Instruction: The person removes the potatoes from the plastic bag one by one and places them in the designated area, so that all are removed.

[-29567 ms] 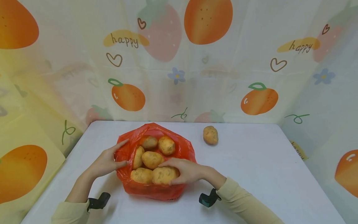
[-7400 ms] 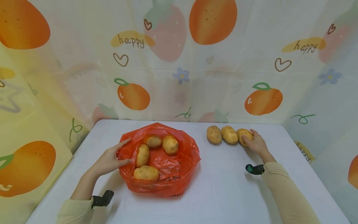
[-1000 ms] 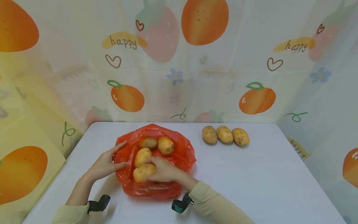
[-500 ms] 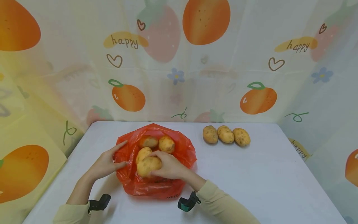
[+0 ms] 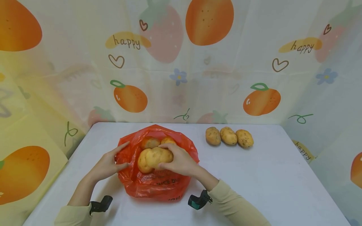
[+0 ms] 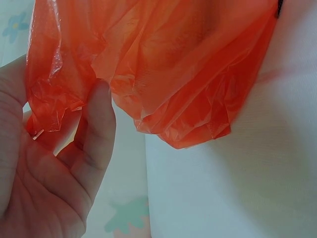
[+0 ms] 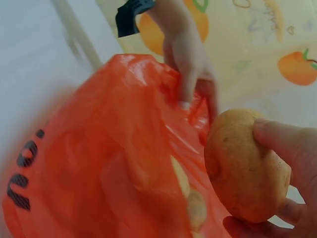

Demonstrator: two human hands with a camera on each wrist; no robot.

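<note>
nearest, behind the fingers, a black wrist camera (image 5: 101, 204) sits at each cuff. ahead of it, the left hand (image 5: 105, 164) grips the left rim of a red bag (image 5: 158, 191), thumb and forefinger spread wide, film between the digits. should that hold loosen, the thin film could sag over the mouth. rightward, the right hand (image 5: 181, 160) pinches a potato (image 5: 158, 158) above the bag's mouth, fingers parted by its thickness. they cover only one end, so the skin could slip and the potato drop. just left of the right fingertips is a second potato (image 5: 143, 163); whether the two touch, i cannot tell, but a knock could roll it. beyond those fingertips, two more potatoes (image 5: 150, 142) sit in the bag, one partly hidden by the hand. past the right fingers, well apart, three loose potatoes (image 5: 228, 136) lie side by side on a white table (image 5: 268, 175); a bump could set them rolling. farthest hangs a fruit-print curtain (image 5: 212, 103).
</note>
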